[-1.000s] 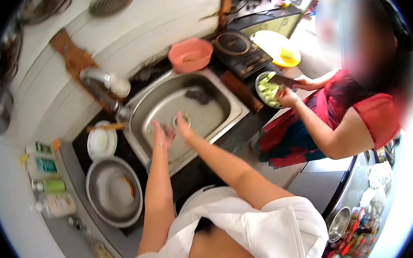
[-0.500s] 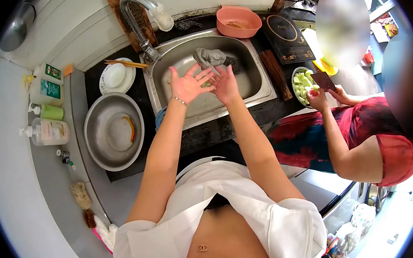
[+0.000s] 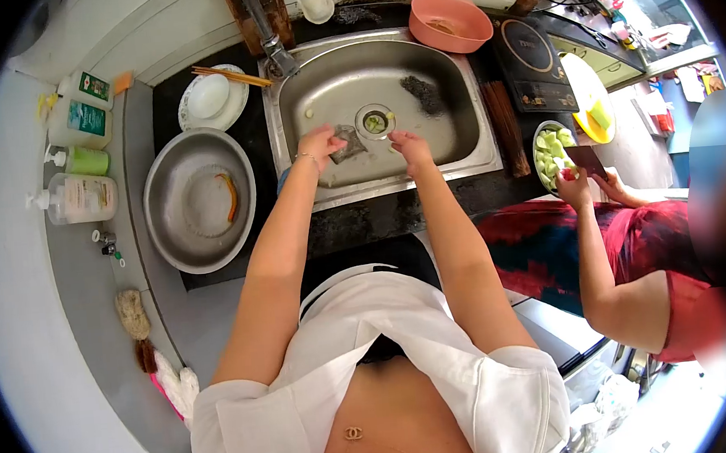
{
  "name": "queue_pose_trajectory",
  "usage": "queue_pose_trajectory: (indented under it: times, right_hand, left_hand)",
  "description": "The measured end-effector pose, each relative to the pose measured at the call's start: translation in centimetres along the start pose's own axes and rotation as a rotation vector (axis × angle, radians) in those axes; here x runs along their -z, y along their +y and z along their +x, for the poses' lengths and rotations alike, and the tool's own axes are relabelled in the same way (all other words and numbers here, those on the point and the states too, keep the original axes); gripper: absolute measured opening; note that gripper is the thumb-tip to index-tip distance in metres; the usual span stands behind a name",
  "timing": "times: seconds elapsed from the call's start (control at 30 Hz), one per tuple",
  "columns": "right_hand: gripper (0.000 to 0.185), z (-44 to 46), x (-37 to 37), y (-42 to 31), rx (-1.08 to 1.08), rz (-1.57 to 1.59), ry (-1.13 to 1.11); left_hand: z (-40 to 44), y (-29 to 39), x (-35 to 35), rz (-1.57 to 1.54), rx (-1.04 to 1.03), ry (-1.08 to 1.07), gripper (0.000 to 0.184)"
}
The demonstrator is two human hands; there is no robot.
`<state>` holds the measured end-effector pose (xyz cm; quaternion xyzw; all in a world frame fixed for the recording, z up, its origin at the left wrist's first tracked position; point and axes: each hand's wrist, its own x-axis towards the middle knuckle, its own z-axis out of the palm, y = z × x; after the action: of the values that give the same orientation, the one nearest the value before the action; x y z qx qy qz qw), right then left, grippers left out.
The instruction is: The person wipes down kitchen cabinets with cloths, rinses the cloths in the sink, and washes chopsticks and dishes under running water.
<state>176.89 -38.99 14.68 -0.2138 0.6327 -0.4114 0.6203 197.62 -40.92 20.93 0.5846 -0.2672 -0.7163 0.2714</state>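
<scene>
My left hand (image 3: 317, 148) is closed at the edge of a grey mesh-like cloth (image 3: 347, 144), which hangs over the left part of the steel sink (image 3: 312, 95). Part of the fingers is hidden behind that cloth. Across from it, my right hand (image 3: 411, 150) reaches over the sink with fingers loosely bent and nothing seen in them. Between the hands lies the drain (image 3: 374, 121) with green vegetable scraps in it. A dark scouring pad (image 3: 423, 95) rests at the right side of the basin.
A steel basin (image 3: 170, 231) with an orange-red peel stands left, below a plate with a bowl and chopsticks (image 3: 232, 76). Behind are the faucet (image 3: 277, 54) and a pink basin (image 3: 450, 20). To the right, a co-worker's hand (image 3: 573, 188) works over a bowl of green pieces (image 3: 552, 142).
The grey cloth has moved from behind my spread hands to my left hand. Both hands have turned from palms-up and drawn apart. The drain now shows.
</scene>
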Motion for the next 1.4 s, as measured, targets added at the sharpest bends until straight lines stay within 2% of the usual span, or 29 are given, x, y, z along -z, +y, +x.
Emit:
queue_pose_trajectory:
  times: [0.07,0.13,0.17,0.23,0.27,0.37,0.43,0.5,0.63,0.73,0.83,0.93,0.97,1.03,1.07,1.17,1.23,1.27,1.33,1.37,1.4]
  right_hand:
    - [0.036,0.9,-0.3,0.1,-0.015,-0.096,-0.005]
    - [0.038,0.4,-1.1,-1.8,-0.053,-0.135,-0.007]
    - [0.038,0.9,-1.1,-1.7,0.011,-0.163,0.006]
    - [0.038,2.2,-0.7,-2.0,0.146,-0.215,0.034]
    - [0.039,3.3,0.0,-1.5,0.146,-0.324,0.053]
    - [0.041,7.5,2.5,1.4,0.157,-0.617,0.081]
    - [0.041,8.7,3.3,2.5,0.159,-0.769,0.057]
    - [0.051,9.1,3.2,2.1,0.111,-1.112,-0.044]
    - [0.071,8.9,-0.1,3.6,0.086,-1.464,0.05]
    - [0.058,8.7,-3.7,4.1,0.096,-1.491,0.169]
    - [0.042,13.0,-4.7,7.5,0.145,-1.521,-0.116]
    - [0.028,14.4,-3.9,7.5,0.049,-1.455,-0.111]
    - [0.026,14.9,-3.8,7.9,0.159,-1.349,0.128]
    - [0.029,13.8,-3.0,4.4,0.371,-1.208,0.07]
    - [0.03,13.3,-2.4,2.9,0.471,-1.135,0.043]
    - [0.038,14.9,-1.0,2.1,0.419,-1.054,0.192]
    - [0.039,14.5,-0.8,2.0,0.465,-1.161,0.298]
    - [0.04,14.3,-0.7,2.0,0.491,-1.212,0.355]
    - [0.041,15.4,-0.2,3.2,0.614,-1.317,0.273]
    - [0.042,15.8,-0.1,3.9,0.666,-1.369,0.228]
    - [0.04,16.2,-0.2,4.2,0.691,-1.245,0.121]
  left_hand:
    - [0.4,-0.1,0.2,0.156,-0.04,0.043,0.076]
    - [0.1,-0.6,-1.2,0.346,-0.212,0.254,0.08]
    - [-0.1,-0.8,-1.7,0.442,-0.296,0.36,0.083]
    - [1.9,-2.2,-0.9,0.487,-0.411,0.364,0.083]
    - [2.8,-3.1,-0.5,0.512,-0.466,0.363,0.083]
    - [3.9,-3.6,0.6,0.728,-0.427,0.243,0.074]
    - [5.0,-4.9,1.2,0.745,-0.402,0.212,0.067]
    - [6.0,-6.0,1.5,0.722,-0.37,0.19,0.061]
    - [5.7,-6.1,0.5,0.697,-0.348,0.198,0.046]
    - [5.3,-6.3,0.2,0.596,-0.349,0.227,0.041]
    - [5.1,-6.3,0.1,0.517,-0.323,0.259,0.038]
    - [6.3,-7.5,1.1,0.524,-0.295,0.274,0.04]
    - [6.4,-7.5,1.1,0.531,-0.283,0.287,0.039]
    - [6.7,-7.3,1.1,0.547,-0.262,0.308,0.038]
    - [7.1,-7.2,1.0,0.654,-0.241,0.308,0.041]
    - [8.1,-6.2,0.2,0.982,-0.197,0.343,0.054]
    - [8.4,-5.0,-1.3,1.215,-0.187,0.415,0.065]
    - [9.1,-4.9,-1.5,1.344,-0.164,0.374,0.068]
    - [10.7,-4.8,-1.8,1.599,-0.12,0.292,0.074]
    - [12.2,-6.5,-1.2,1.62,-0.231,0.317,0.058]
    - [12.7,-6.7,-1.0,1.66,-0.189,0.278,0.053]
